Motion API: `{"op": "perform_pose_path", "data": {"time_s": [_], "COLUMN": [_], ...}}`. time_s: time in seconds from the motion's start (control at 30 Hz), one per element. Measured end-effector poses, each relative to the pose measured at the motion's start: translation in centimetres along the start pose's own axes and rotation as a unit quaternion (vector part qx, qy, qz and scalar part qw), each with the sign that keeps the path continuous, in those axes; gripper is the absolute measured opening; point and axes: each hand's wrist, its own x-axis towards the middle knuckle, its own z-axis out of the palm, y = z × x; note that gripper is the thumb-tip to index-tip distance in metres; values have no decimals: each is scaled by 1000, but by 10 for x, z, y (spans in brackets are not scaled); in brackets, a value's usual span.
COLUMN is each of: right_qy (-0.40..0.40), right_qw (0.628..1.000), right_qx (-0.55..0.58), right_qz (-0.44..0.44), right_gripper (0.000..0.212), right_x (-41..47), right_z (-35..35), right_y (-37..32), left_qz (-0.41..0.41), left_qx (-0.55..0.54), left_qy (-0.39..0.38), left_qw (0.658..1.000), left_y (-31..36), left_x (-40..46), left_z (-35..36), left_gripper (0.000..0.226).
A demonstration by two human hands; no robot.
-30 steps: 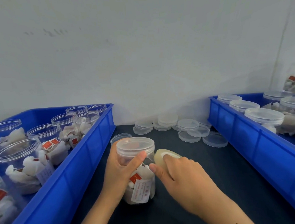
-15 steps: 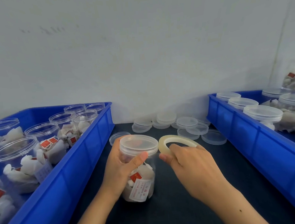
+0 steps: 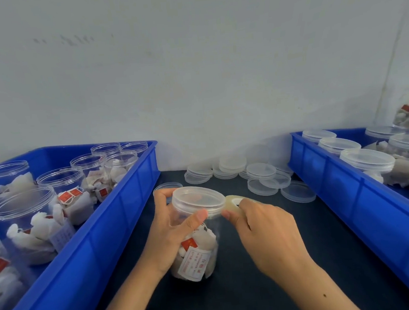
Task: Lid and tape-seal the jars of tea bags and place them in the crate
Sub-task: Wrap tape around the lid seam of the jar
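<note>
- My left hand [image 3: 167, 233] wraps round the jar [image 3: 195, 238]: the fingers [image 3: 163, 194] curl behind its neck, and my thumb presses the front of the lid's rim.
- My right hand [image 3: 266, 233] pinches the roll of clear tape [image 3: 234, 200] between thumb and forefinger, with the roll held against the right side of the lid [image 3: 198, 200] (I cannot tell whether any tape already sticks to the rim).
- The jar stands upright on the dark worktop [image 3: 294, 282], between the two crates and close to me; its lid is on, and tea bags with a red tag and a white label show through the clear wall.
- Just behind my left fingers one loose lid [image 3: 160, 187] lies flat on the worktop.
- Further back, by the wall, more spare lids [image 3: 261, 174] lie in small stacks and singly.
- The left blue crate [image 3: 87, 237] holds open jars [image 3: 25, 218] of tea bags, none of them capped.
- The right blue crate [image 3: 353, 192] holds lidded jars [image 3: 368, 161], some lying on their sides (the far ones run off the edge of the view).
</note>
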Motion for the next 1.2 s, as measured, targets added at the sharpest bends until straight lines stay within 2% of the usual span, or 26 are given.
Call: {"op": "perform_pose_path", "data": {"time_s": [0.07,0.1,0.33,0.57,0.83,1.03,1.2], "right_qy": [6,7,-11,-9,-17,-42,-53], "right_qw": [1000,1000,1000,998,999,999,995], "right_qx": [-4,-7,-21,-55,-52,12,75], "right_qz": [2,2,-13,-10,-2,27,46], "right_gripper": [46,46,44,47,45,43,42], "right_x": [-1,-2,-3,-2,1,-3,-5], "right_z": [-2,-3,-6,-13,-5,-1,0], "right_y": [0,1,-3,0,-2,-7,-7], "left_qz": [8,8,8,18,18,27,45], "left_qx": [12,19,110,126,99,96,106], "left_qy": [1,2,76,99,93,87,110], "left_qw": [1000,1000,991,987,991,991,987], "left_y": [0,0,0,-2,-1,2,7], "left_x": [-2,-3,-3,-2,-4,-6,-8], "left_z": [0,1,12,13,17,16,20], "left_gripper": [80,81,114,99,92,89,84]}}
